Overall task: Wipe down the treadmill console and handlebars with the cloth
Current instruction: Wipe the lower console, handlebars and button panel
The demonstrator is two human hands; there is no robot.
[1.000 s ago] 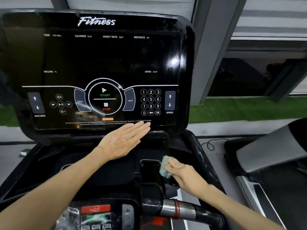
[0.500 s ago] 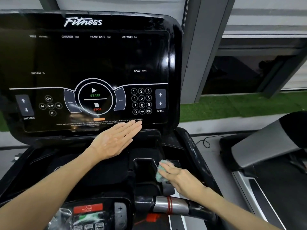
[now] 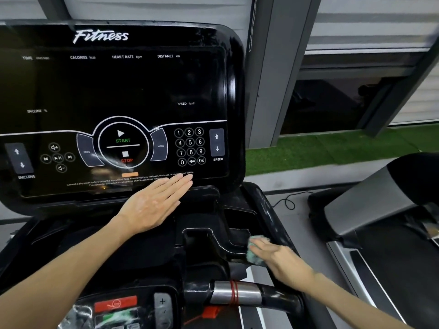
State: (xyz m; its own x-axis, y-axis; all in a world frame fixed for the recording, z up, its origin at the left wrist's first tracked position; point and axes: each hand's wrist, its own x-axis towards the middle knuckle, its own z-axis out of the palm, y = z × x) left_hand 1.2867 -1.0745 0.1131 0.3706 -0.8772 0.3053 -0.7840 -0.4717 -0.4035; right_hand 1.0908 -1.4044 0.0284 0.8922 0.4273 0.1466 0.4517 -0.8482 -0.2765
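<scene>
Nearest, at 6 o'clock: handlebar, a chrome band with red rings, not yet reached by the cloth; lower control pad to its left.

At 4 o'clock: right hand presses a bunched teal cloth against the raised black rim of the console tray, beside the cup recess. Fingers loosely curled over the cloth, palm down, hand slightly blurred. Judged step: wiping the tray's right edge and recess. To do it well, keep the cloth flat under the fingertips, follow the rim's contour into the corners, overlap strokes, then carry on toward the handlebar.

Centre, toward 12 o'clock: left hand spread flat, fingers straight and together, holding nothing; fingertips touch the lower edge of the console screen, likely bracing. Keep them clear of the STOP/START keys

Far, at 2 o'clock: neighbouring treadmill, green turf
</scene>
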